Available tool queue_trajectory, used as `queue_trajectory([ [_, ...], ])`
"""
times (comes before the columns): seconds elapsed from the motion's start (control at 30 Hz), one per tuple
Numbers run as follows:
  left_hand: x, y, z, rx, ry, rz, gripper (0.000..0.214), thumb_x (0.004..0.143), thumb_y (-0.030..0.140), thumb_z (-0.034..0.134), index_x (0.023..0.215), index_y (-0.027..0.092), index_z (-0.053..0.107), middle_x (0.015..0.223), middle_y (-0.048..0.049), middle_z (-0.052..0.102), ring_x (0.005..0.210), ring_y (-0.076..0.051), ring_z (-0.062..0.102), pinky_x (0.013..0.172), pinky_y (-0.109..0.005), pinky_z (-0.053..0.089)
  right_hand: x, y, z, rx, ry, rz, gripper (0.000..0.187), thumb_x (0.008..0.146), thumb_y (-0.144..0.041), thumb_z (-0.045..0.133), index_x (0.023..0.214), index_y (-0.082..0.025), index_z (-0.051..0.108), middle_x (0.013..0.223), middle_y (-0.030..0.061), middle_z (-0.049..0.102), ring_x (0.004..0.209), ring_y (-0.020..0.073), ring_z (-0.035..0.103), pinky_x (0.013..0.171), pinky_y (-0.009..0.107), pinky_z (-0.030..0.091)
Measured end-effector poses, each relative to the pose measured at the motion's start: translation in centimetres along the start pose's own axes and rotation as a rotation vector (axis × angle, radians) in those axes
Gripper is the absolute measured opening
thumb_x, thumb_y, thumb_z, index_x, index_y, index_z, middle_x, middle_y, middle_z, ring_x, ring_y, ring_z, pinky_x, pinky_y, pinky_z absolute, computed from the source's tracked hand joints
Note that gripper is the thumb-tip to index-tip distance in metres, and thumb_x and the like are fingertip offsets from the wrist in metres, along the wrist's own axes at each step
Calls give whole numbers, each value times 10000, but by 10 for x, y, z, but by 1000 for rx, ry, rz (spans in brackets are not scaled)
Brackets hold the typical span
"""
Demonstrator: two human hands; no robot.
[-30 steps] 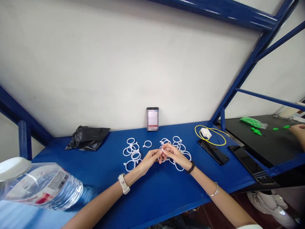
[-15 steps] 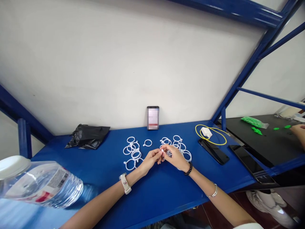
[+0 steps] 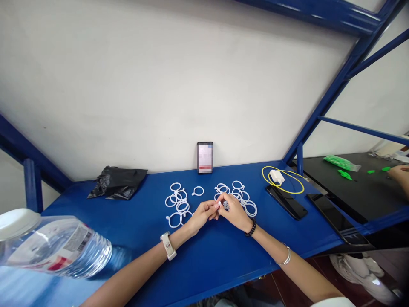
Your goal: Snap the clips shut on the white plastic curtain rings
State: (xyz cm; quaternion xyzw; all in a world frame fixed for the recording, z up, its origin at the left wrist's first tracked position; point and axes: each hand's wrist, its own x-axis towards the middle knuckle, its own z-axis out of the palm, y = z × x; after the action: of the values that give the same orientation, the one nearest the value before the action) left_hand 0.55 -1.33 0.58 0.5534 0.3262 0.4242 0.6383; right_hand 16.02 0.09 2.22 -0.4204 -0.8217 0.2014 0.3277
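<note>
Head view: with fingertips drawn together, our left hand and right hand pinch a small white piece near white rings, seemingly working it, the next move calling for steady pressure.

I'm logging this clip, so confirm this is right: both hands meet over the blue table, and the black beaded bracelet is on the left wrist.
Wrong wrist: the head view shows the black beaded bracelet on the wrist of the right hand, not the left hand. The two hands do meet over the blue table.
</note>
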Motion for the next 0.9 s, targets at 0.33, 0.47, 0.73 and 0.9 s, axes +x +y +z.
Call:
queue_trajectory([
  [0.33,-2,2,-2,-123,15,5,343,825,493,563,842,152,598,490,49,437,532,-105,447,591,-237,329,6,10,-17,221,147,53,212,791,-79,363,735,-212,517,658,-7,570,616,148,553,647,282,434],
  [0.47,1,4,-10,-128,88,13,331,834,484,556,811,156,598,533,39,441,571,-110,446,623,-237,352,10,15,-26,287,107,1,221,847,-142,409,955,-217,587,915,37,647,866,183,610,808,327,458],
  [0.73,0,-1,-5,86,88,88,338,827,486,556,823,158,634,795,-39,589,777,-162,526,756,-269,409,5,6,-14,27,-78,-136,201,902,-201,455,1007,-249,620,935,43,676,931,220,584,866,382,403],
  [0.9,-2,-5,-11,639,303,313,235,906,314,441,1001,208,628,1139,-98,562,1123,-240,484,962,-370,371,9,17,-22,-70,32,-66,162,886,-177,480,969,-226,611,901,47,667,870,211,591,837,360,392],
])
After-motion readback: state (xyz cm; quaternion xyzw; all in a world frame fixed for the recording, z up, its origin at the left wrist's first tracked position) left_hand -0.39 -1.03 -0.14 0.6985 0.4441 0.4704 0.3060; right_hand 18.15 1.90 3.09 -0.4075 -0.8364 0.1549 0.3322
